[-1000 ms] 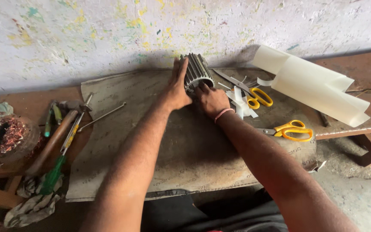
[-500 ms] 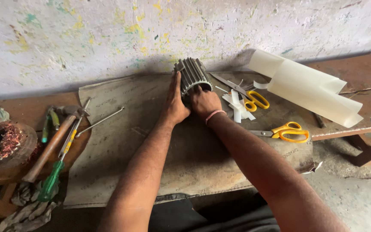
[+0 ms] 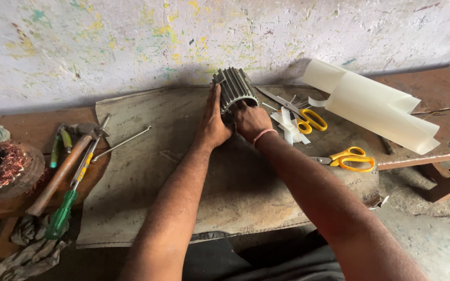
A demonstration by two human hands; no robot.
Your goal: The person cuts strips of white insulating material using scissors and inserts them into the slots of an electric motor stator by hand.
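Both hands (image 3: 233, 122) outstretched, cupped around the ribbed metal cylinder (image 3: 234, 88).

Dark grey ribbed metal cylinder (image 3: 234, 88); yellow-handled scissors (image 3: 346, 158) at right; cream rolled sheet (image 3: 376, 106) far right; green-handled screwdriver (image 3: 61, 213) near left; copper-brown coil (image 3: 1, 166); pink wristband (image 3: 263, 135).

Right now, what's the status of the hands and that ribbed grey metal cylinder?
Left hand and right hand both gripping ribbed grey metal cylinder on brown mat. Yellow-handled scissors beside right hand, apart.
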